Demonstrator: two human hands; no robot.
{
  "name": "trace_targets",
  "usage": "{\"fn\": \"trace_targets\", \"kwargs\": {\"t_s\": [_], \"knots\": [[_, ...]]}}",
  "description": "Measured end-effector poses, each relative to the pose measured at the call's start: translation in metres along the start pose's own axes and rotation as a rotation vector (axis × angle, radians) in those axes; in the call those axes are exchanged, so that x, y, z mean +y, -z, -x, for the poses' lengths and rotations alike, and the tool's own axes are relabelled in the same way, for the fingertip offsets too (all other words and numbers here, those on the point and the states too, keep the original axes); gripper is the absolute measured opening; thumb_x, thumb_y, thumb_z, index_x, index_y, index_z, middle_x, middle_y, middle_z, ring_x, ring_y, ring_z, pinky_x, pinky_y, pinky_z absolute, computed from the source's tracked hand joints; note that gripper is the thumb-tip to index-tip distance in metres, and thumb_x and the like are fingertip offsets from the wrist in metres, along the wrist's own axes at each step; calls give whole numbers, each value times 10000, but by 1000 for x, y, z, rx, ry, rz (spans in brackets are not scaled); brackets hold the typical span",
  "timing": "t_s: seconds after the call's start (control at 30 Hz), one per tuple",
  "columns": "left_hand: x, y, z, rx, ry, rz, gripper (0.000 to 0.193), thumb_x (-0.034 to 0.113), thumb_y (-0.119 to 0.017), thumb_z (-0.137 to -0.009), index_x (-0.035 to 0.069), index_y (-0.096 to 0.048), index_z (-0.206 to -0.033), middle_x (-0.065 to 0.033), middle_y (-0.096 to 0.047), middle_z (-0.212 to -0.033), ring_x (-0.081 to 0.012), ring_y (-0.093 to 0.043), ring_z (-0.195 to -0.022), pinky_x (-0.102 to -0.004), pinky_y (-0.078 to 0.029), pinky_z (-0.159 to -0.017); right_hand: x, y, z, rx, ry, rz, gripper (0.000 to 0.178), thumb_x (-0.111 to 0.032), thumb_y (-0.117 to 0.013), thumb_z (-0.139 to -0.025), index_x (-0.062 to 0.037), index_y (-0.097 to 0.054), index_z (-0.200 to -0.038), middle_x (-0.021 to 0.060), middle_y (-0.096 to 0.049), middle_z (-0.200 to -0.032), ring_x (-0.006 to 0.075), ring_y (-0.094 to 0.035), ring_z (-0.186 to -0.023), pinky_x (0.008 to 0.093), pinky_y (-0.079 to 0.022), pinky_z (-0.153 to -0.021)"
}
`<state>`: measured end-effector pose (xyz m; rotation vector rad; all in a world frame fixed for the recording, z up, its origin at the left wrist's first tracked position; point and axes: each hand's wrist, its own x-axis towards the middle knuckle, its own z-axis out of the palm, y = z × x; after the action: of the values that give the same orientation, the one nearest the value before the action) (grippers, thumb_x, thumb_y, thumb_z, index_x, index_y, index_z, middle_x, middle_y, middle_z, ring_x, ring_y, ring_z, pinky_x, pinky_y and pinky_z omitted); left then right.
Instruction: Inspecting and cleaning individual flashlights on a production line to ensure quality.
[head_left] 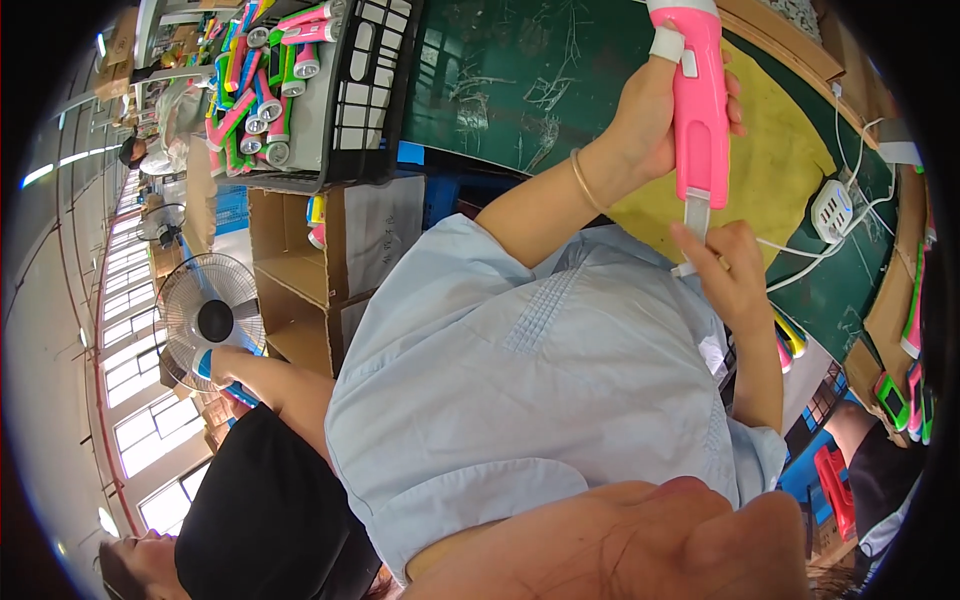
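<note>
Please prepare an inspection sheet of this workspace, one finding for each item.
Surface: green, pale-marked tabletop; yellow mat on it.
Things in hand: pink flashlight, pale flat piece projecting from its near end.
Clutter: coloured flashlights in black crate at left.
Grips: left grip wraps the pink flashlight; right grip is beside the pale flat piece, contact unclear.
Cables: white cables run beside white charging hub, right.
Surroundings: fan, cardboard box and person in black, left.

Mat (775,130): on table (490,95)
Torch (702,115): in left hand (652,115), over mat
Charger (832,211): right of mat
Basket (337,120): left of table, torches (277,65) inside
Carton (295,270): below basket
Fan (215,321): left of carton
</note>
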<state>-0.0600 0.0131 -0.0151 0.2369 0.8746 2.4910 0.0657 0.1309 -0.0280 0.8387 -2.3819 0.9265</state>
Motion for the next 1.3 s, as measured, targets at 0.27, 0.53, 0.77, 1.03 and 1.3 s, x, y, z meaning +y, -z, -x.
{"fn": "trace_targets", "kwargs": {"t_s": [0.27,0.53,0.77,1.03,1.3], "knots": [[-1,-2,4,46,97,35,389,418,-377,-894,36,-434,-941,-99,-540,-756,-215,-553,-605,-357,-488,-575,-1,-1,3,115,53,17,430,-31,-629,-506,-52,-655,-936,35,-403,-691,178,-432,-609,275,-368,-502],[-4,3,11,4,71,-145,388,397,-396,-878,28,-438,-992,-97,-541,-773,-191,-551,-687,-312,-473,-606,-6,-7,-3,258,-262,-32,499,-65,-727,-524,-52,-604,-1008,41,-390,-688,194,-433,-608,276,-372,-516],[-6,7,32,16,-149,-267,267,282,-410,-915,36,-436,-1018,-109,-564,-798,-169,-564,-731,-295,-488,-634,8,-35,-25,197,-908,-681,417,-177,-681,-751,36,-504,-1062,48,-555,-897,62,-491,-769,201,-414,-675],[71,50,90,283,-236,-115,348,49,-646,-722,43,-399,-968,-93,-539,-776,-186,-582,-629,-327,-511,-554,22,-44,-3,157,-1007,-346,332,-313,-453,-884,-48,-607,-1011,-3,-573,-908,49,-369,-619,190,-286,-507],[86,57,162,668,-426,-171,290,79,-622,-759,38,-415,-957,-102,-536,-778,-204,-583,-667,-353,-514,-574,40,-43,0,94,-701,-218,234,-159,-511,-879,59,-585,-923,128,-619,-898,187,-574,-823,265,-449,-735]]}}
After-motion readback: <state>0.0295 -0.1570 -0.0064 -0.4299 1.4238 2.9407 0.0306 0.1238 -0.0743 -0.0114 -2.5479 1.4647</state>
